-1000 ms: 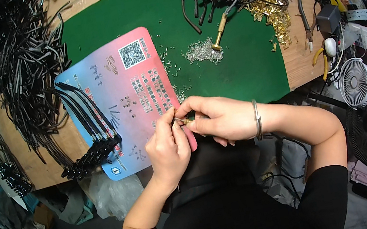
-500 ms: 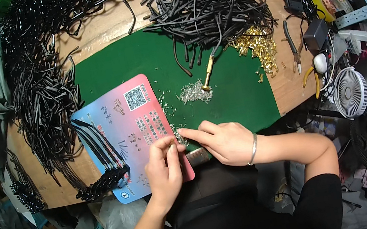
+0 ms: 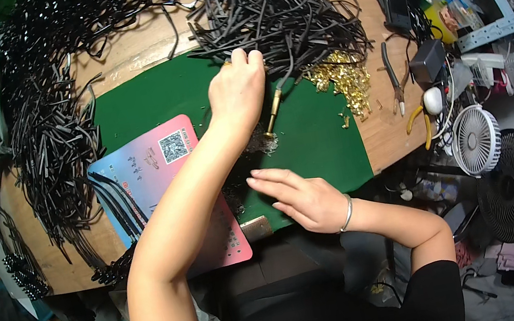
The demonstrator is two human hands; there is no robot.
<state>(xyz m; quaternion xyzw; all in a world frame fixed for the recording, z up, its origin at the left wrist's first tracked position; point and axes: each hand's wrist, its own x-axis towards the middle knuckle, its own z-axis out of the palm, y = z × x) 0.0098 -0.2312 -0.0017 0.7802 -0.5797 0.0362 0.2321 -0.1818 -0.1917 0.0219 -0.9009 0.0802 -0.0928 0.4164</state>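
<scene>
My left hand [image 3: 237,95] reaches far over the green mat [image 3: 331,154]. Its fingers are curled down at the near edge of a heap of black cut cords [image 3: 272,13], and whatever they grip is hidden beneath them. Low over the mat, my right hand [image 3: 305,199] is open with its fingers stretched out, nearest a small ribbed metal piece [image 3: 256,229] at the mat's front edge. Between the hands lies a small pile of silvery bits [image 3: 262,144], with a brass-coloured rod [image 3: 274,113] resting on it. My left forearm partly covers a blue-and-pink printed board [image 3: 220,242].
Black cords [image 3: 57,140] are heaped along the left side. Gold-coloured small parts [image 3: 342,77] lie at the mat's far right corner. Beyond them are pliers [image 3: 392,75], yellow-handled pliers [image 3: 429,123] and a white fan [image 3: 476,141]. Several finished-looking black cords [image 3: 117,195] lie across the board.
My left hand has left its place beside the right hand and moved far forward to the cord heap. The right hand's fingers have spread, away from the left hand. The whole view has shifted slightly.
</scene>
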